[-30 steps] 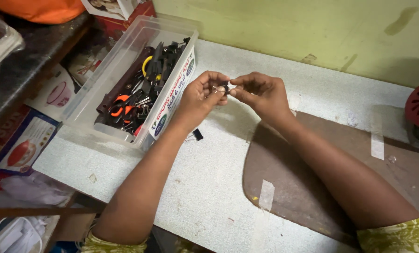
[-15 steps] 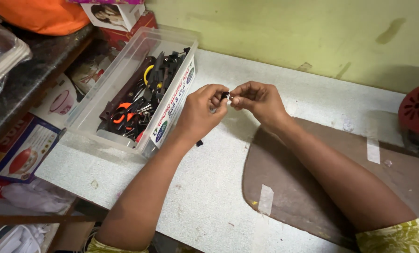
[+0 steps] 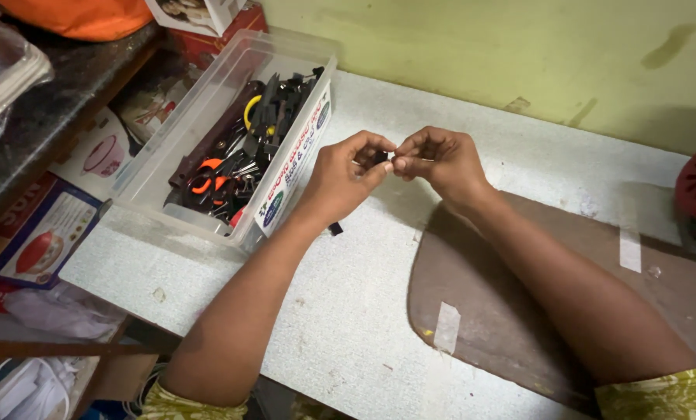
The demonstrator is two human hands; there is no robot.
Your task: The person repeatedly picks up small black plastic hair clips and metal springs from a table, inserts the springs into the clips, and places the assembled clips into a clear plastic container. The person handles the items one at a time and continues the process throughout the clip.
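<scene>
small dark piece (image 3: 382, 158) pinched between left hand (image 3: 346, 175) and right hand (image 3: 441, 159); axis unclear.

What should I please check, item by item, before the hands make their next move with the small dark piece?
1. Small dark piece pinched between both hands: ok.
2. Left hand and right hand meet above the table: ok.
3. Piece's exact kind: cannot tell, mostly hidden.
4. Clear plastic bin of scissors and tools beside the left hand: ok.
5. Stray black bit lying loose on the table: not ok.
</scene>
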